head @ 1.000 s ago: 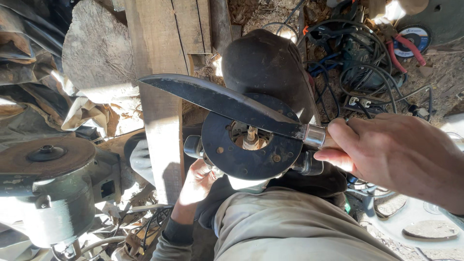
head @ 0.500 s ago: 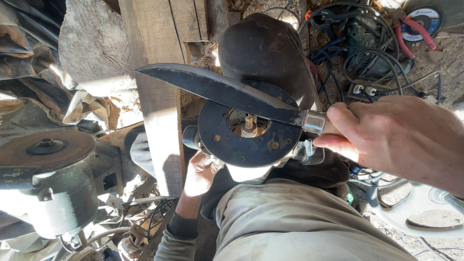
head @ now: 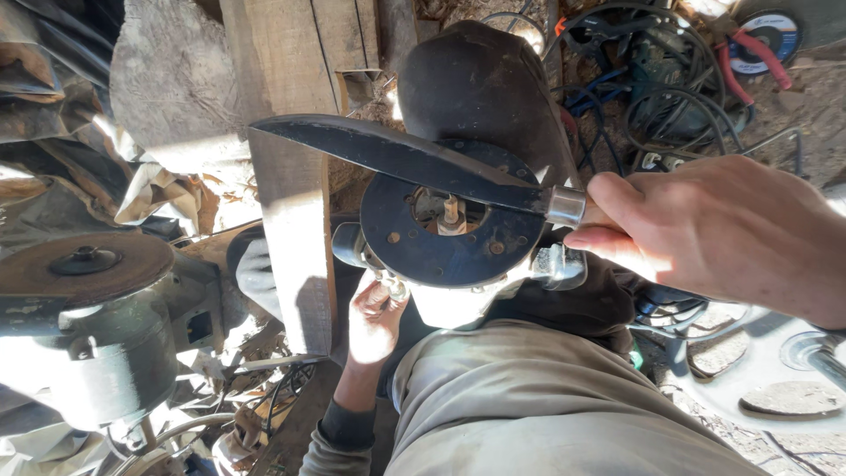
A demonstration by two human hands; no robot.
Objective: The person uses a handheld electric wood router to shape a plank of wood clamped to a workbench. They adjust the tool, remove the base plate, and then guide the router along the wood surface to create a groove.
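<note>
1. I look down on a cluttered workshop floor of dirt and debris, lit by hard sunlight, with tangled black and blue cables (head: 656,106) lying at the far right
2. A pale upright wooden post (head: 286,203) stands left of centre, and a grey bench grinder with a rusty round disc (head: 84,264) sits at the near left
3. My right hand (head: 723,234) comes in from the right, fingers clenched around the handle of a long dark steel knife blade with a silver metal collar (head: 414,159)
4. The blade's long axis runs nearly level across the view, tilted slightly, the collar end low at the right and the curved tip pointing far left, reaching the wooden post
5. The blade lies across the top of a round black base plate of a motor tool (head: 454,225), with a small spindle showing at its centre hole
6. My left hand (head: 374,317) is under the near left side of that tool, fingers curled onto its underside by a metal knob
7. My khaki trouser leg (head: 546,405) fills the near centre
</note>
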